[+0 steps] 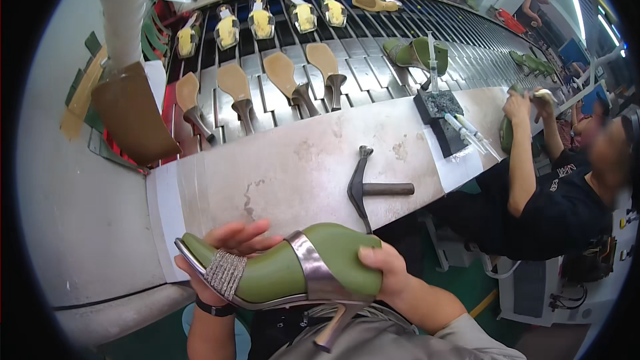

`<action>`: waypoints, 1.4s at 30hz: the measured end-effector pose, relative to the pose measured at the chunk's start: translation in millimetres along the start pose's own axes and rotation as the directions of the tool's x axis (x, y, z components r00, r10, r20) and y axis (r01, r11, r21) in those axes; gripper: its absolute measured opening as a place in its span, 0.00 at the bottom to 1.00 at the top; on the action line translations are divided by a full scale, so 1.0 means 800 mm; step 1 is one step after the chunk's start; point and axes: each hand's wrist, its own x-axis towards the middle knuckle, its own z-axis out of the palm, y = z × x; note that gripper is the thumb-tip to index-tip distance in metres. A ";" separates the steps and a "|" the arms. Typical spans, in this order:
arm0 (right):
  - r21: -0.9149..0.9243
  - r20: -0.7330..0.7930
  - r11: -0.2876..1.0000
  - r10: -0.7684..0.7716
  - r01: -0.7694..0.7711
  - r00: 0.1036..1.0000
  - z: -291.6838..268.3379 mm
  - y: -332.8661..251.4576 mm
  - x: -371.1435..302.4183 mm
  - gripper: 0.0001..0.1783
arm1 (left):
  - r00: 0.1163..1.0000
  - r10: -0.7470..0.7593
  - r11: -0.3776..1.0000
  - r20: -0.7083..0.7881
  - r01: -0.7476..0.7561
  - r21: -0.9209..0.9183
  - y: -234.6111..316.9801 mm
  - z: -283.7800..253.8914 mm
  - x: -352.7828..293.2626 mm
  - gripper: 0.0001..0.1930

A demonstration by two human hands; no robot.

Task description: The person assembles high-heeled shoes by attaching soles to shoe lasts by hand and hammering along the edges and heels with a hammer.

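A high-heeled sandal (319, 273) lies sideways across my two hands, low in the head view. It has a metallic strap, a glittering toe band and a slim heel that points down, and it sits on a green shoe last (270, 277). My left hand (233, 235) supports the toe end, its fingers reaching out behind the shoe. My right hand (393, 273) is closed round the heel end, thumb pressed on the green last. Just beyond the shoe, a hammer (383, 189) with a dark handle rests on the pale worktable (300, 167), touched by neither hand.
Behind the worktable, a slatted conveyor (267, 117) carries heeled soles (233, 83), several shoe parts with yellow filling (261, 23) and a green sandal (417, 53). A dark block (437, 105) holds a syringe (432, 63). A co-worker (553, 193) handles a shoe at the right.
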 end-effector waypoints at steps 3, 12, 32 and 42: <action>-0.046 -0.095 0.989 -0.144 0.141 0.985 0.017 -0.021 -0.004 0.29 | 0.918 0.098 0.891 -0.385 0.091 0.444 -0.011 -0.006 0.026 0.40; -0.998 0.008 0.019 -0.907 0.060 0.421 -0.026 -0.291 0.228 0.25 | 0.962 0.178 -0.398 0.205 -0.120 0.910 -0.049 -0.013 0.048 0.18; -0.896 0.370 -0.413 -0.483 0.166 0.794 -0.124 -0.254 0.324 0.19 | 0.978 0.209 -0.108 -0.002 0.026 0.994 -0.048 -0.038 0.427 0.25; -0.923 0.385 -0.239 -0.603 0.301 0.699 -0.124 -0.256 0.332 0.29 | 0.726 0.507 -0.339 -0.465 0.664 0.666 -0.104 -0.219 0.794 0.58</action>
